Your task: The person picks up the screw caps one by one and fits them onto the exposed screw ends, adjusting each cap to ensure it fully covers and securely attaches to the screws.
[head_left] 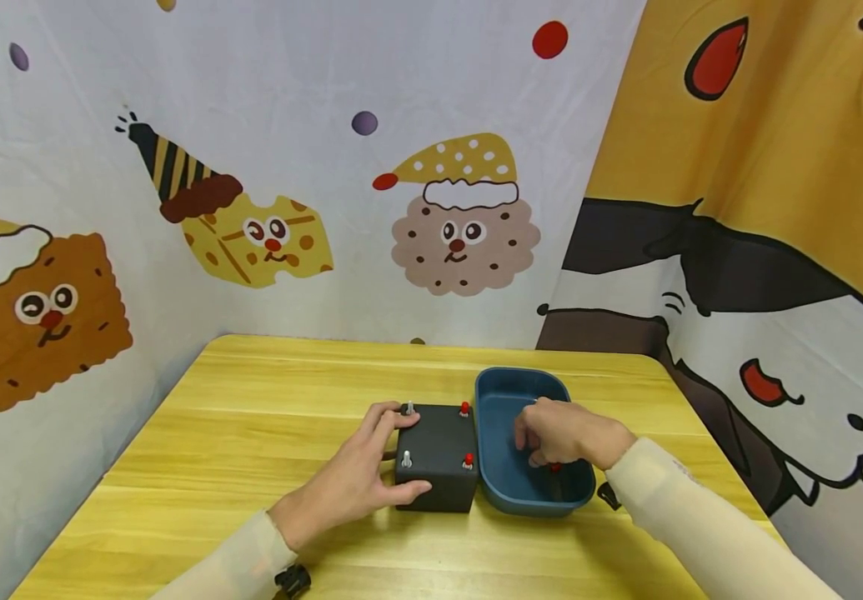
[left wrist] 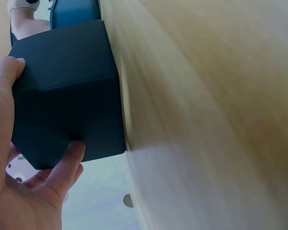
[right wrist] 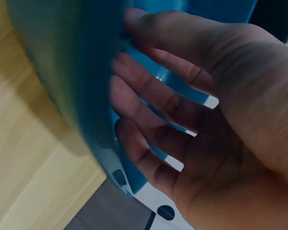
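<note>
A black box [head_left: 437, 450] stands on the table, with two silver toggle switches and two red-tipped ones at its top corners. My left hand [head_left: 352, 475] grips it from the left, thumb at the near side and fingers toward the far side. In the left wrist view a fingertip presses the plain side of the box [left wrist: 69, 91]. My right hand [head_left: 559, 431] reaches down into a blue tray [head_left: 502, 492], fingers bent. Beside those fingers inside the tray shows a small red-topped part [head_left: 555, 467]. Whether the right fingertips pinch anything I cannot tell; the tray wall [right wrist: 81, 72] hides them.
The tray stands right against the box's right side. A small black object [head_left: 608, 496] lies near the tray's right edge, under the right forearm. The wooden table [head_left: 251, 417] backs onto a cartoon-printed curtain [head_left: 266, 100].
</note>
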Demonstrator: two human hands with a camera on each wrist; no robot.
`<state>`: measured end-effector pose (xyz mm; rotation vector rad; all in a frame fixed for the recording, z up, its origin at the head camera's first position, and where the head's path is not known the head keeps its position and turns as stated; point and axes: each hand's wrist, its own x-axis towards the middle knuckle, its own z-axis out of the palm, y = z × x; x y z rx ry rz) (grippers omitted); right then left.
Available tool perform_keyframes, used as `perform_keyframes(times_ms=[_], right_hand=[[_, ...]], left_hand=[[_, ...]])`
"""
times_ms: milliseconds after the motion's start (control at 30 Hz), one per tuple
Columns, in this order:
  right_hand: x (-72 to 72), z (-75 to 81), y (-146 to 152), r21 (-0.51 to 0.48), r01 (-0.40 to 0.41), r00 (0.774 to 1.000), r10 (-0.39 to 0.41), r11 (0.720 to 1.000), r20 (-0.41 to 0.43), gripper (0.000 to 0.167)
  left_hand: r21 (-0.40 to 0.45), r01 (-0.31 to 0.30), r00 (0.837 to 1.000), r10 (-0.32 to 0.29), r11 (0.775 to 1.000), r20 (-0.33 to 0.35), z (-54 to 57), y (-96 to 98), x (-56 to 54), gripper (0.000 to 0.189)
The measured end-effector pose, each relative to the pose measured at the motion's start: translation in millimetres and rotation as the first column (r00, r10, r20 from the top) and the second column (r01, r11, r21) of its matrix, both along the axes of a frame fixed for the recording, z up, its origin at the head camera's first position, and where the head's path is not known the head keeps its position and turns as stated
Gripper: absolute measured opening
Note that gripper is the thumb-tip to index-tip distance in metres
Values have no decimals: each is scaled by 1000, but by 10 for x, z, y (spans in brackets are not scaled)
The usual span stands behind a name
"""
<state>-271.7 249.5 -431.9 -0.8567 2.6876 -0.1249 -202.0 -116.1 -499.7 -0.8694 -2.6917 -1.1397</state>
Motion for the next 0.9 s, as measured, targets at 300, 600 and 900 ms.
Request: perform_keyframes(times_ms=[300,600,900], right_hand=[[-24,-22,-64,82,19,1000,-18,996,-13,27],[-34,-15,-102,120,40,999,-40,992,2,32],[-74,29,-40,6,-44,999,44,999,-18,19]], left_hand=[[-23,-11,999,9,1000,-46,-12,1,2,89],[-48,-24,999,22,999,-30,17,-5,9,91],[-42,-19,999,18,999,-33,22,-6,18,92]])
